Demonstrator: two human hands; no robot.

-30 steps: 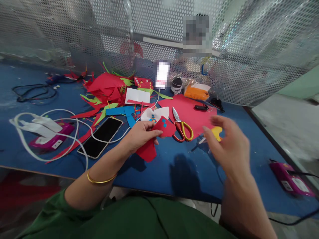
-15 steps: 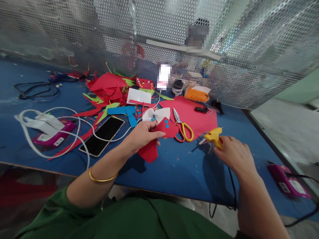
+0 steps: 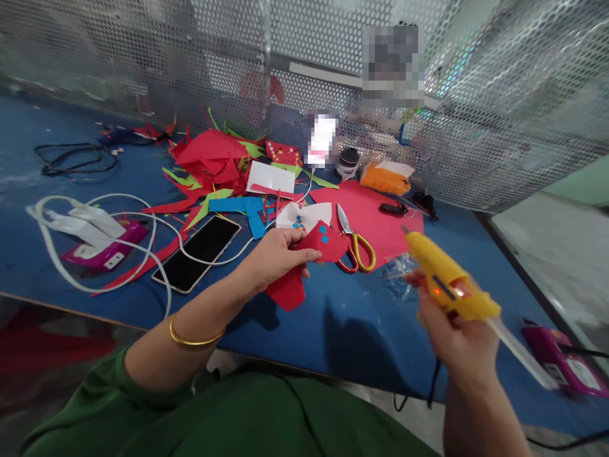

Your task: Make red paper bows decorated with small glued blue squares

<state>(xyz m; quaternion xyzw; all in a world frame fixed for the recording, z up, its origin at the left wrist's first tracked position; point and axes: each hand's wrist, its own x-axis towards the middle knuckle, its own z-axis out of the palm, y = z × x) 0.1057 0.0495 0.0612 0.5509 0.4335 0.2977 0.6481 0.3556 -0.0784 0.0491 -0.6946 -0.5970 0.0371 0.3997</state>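
Head view: open room by the table edge (image 3: 304,352); left hand (image 3: 278,259) pinches red paper (image 3: 329,247); right hand (image 3: 459,339) grips glue gun (image 3: 445,276), newly lifted.

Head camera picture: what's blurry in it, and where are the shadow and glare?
Head view: the right hand and yellow glue gun look slightly smeared, the scissors crisper; head view: a dark shadow lies on the blue table; head view: the upright phone shows glaring white, its image pixelated.
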